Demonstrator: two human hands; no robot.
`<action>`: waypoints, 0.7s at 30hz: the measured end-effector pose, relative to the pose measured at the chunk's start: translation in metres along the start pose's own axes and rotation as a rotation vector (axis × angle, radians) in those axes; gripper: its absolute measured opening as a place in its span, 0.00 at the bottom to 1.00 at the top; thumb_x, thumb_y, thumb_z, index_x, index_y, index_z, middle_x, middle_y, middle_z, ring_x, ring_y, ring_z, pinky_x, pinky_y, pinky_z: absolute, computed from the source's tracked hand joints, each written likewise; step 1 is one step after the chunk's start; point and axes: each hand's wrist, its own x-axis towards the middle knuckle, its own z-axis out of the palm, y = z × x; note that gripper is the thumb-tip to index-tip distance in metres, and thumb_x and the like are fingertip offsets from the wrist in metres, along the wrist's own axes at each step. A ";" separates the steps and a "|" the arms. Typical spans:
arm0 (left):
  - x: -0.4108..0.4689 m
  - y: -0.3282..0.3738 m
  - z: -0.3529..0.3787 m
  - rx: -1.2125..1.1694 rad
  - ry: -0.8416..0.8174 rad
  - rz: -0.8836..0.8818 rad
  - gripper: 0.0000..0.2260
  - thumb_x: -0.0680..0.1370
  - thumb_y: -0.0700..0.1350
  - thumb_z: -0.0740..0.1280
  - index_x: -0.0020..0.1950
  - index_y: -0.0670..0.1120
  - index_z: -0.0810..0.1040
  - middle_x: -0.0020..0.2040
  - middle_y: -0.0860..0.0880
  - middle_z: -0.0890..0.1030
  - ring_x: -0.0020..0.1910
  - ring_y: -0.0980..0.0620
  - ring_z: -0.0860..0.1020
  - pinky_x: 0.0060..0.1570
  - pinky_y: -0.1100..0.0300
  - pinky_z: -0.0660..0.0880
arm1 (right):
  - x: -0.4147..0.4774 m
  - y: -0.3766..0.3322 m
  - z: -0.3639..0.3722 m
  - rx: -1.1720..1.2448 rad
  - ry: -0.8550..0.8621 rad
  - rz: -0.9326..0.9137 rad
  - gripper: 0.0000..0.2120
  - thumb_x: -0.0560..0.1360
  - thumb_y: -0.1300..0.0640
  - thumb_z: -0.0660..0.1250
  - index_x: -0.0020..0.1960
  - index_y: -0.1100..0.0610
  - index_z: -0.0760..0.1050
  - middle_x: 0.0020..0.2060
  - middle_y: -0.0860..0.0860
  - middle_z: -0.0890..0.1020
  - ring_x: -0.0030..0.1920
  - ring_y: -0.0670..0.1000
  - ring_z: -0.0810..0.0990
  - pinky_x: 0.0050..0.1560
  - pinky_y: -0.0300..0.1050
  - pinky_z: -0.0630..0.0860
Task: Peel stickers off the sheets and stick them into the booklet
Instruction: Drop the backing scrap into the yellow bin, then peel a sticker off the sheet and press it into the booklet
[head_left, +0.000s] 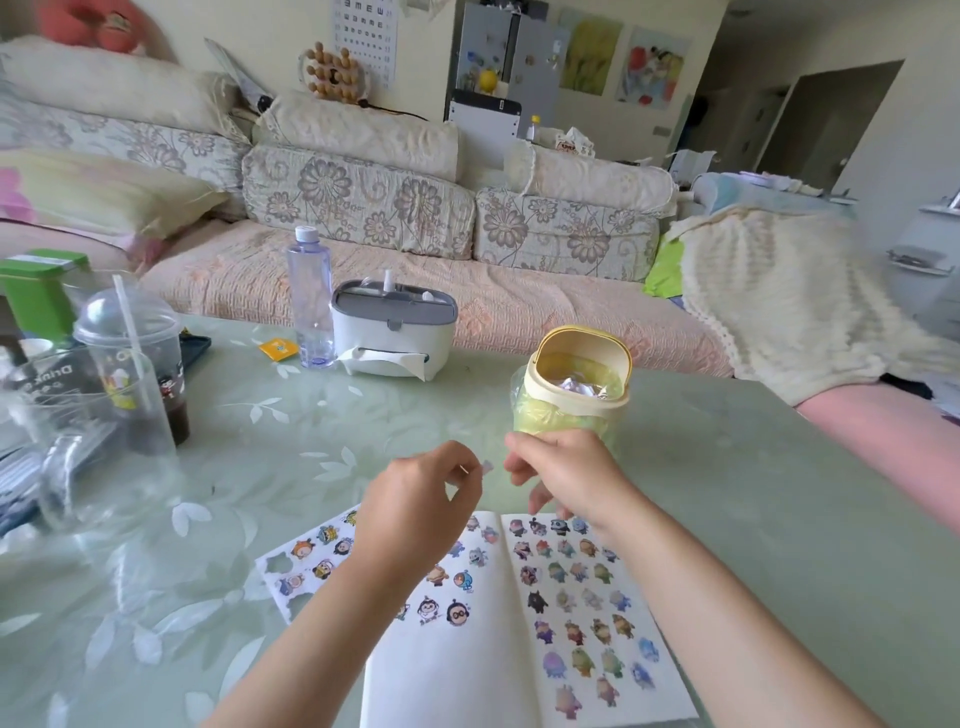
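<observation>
Pinching, left hand (415, 509): raised above the booklet, thumb and forefinger closed on a small pale sticker (487, 467); the other fingers are curled in.
Right hand (566, 478): also raised, fingers bent, with the tips just beside the sticker. On my feed I cannot tell whether they touch it or hold anything.
Sticker: in the air between my two hands, above the top edge of the booklet and in front of the bin.
Booklet (457, 675): lies open on the table (779, 519) under my forearms. A few cartoon stickers show on the left page, while the right page is filled with rows of small figures. I cannot tell whether those are stuck to the page or sit on a sheet laid over it.
Sticker sheet (306, 561): flat on the table, its right part tucked under the booklet's left edge. Several figures are on it, and empty cut-outs run along its left side.
Bin (584, 335): small, pale yellow and lined with a plastic bag; it stands just behind my hands.
Far side of table: a white and grey tissue box (389, 332) stands with a clear bottle (310, 296) just to its left.
Left side of table: a domed-lid cup (135, 364) with a straw holds dark liquid.
Beyond: a floral sofa (363, 270).
</observation>
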 end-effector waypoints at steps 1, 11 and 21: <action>-0.004 -0.002 -0.001 0.064 0.053 0.086 0.05 0.76 0.49 0.71 0.42 0.55 0.78 0.32 0.63 0.79 0.25 0.59 0.74 0.23 0.60 0.72 | -0.007 0.003 0.003 0.043 -0.050 0.053 0.15 0.77 0.46 0.67 0.41 0.57 0.82 0.35 0.48 0.84 0.29 0.51 0.79 0.26 0.39 0.65; -0.025 -0.015 -0.003 0.238 0.138 0.482 0.09 0.78 0.49 0.63 0.42 0.50 0.80 0.32 0.56 0.78 0.31 0.53 0.74 0.23 0.62 0.64 | -0.018 0.023 0.022 0.243 -0.227 0.221 0.09 0.75 0.53 0.69 0.45 0.59 0.81 0.33 0.50 0.82 0.28 0.50 0.76 0.26 0.40 0.62; -0.037 0.005 -0.021 -0.484 -0.268 -0.433 0.07 0.80 0.51 0.66 0.48 0.50 0.82 0.40 0.55 0.86 0.34 0.52 0.82 0.27 0.69 0.69 | -0.025 0.038 0.019 -0.009 -0.227 -0.146 0.10 0.81 0.54 0.65 0.44 0.52 0.81 0.38 0.48 0.82 0.32 0.49 0.80 0.25 0.32 0.67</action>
